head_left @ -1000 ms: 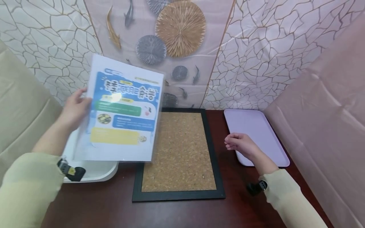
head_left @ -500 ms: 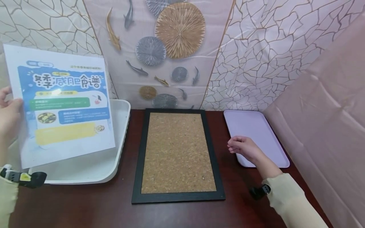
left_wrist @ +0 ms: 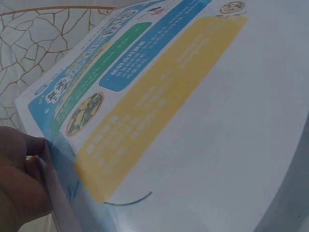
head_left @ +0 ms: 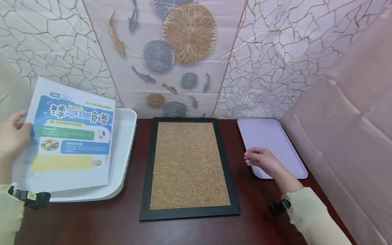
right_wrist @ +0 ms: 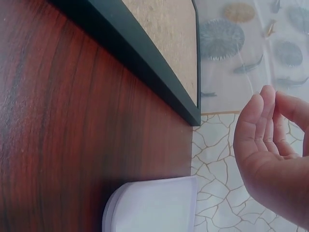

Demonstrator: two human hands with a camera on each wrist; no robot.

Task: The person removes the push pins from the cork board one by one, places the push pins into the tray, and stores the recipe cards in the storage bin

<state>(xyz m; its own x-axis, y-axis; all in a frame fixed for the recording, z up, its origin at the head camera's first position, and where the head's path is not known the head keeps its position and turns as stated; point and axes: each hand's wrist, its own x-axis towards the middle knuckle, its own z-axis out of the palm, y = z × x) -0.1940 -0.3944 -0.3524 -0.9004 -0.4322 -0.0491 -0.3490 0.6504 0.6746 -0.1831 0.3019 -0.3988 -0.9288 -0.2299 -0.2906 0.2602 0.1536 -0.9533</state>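
A laminated poster (head_left: 73,136) with blue, green and yellow printed blocks is held up at the left of the head view. My left hand (head_left: 13,137) pinches its left edge, thumb in front; in the left wrist view the thumb and fingers (left_wrist: 24,179) grip that same edge. Behind and below the poster lies a white basin (head_left: 124,149), partly covered by it. Loosely curled and holding nothing, my right hand (head_left: 263,161) hovers by the left edge of a lilac tray (head_left: 275,143). Its fingers (right_wrist: 260,121) are bent in the right wrist view.
A cork board (head_left: 188,166) in a black frame (head_left: 190,213) lies flat at the middle of the dark wooden table (head_left: 122,224). Patterned cloth (head_left: 275,61) hangs behind the table, and a pinkish panel (head_left: 349,136) bounds the right side.
The poster moved left with my left hand, away from over the cork board, then came down lower over the white basin. My right hand stayed nearly still.
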